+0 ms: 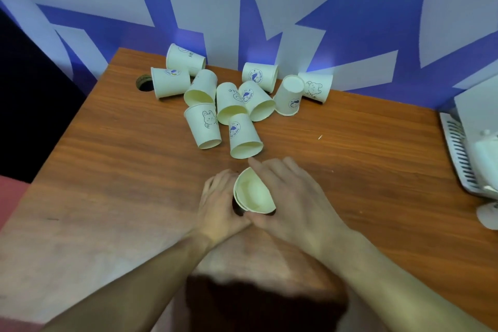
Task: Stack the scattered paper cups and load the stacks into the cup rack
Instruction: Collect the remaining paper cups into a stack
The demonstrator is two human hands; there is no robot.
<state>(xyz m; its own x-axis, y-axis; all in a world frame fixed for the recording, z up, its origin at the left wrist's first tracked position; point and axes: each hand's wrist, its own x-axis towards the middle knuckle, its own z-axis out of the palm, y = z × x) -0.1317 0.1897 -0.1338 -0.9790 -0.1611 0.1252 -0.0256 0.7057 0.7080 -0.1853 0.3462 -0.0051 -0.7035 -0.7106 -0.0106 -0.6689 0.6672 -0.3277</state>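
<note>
Both hands clasp a short nested stack [254, 194] of cream paper cups near the front of the table: left hand [218, 203] wraps its side, right hand [293, 197] curls over its rim. Ten loose cups [237, 102], printed with birds or rabbits, lie scattered farther back. Wood-grain table [350, 143], blue-and-white patterned wall [215, 8].

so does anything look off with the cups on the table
Nothing looks damaged or spilled. The loose paper cups lie jumbled at the table's far edge, several tipped on their sides. Both hands, left hand and right hand, hold a short nested stack.
</note>
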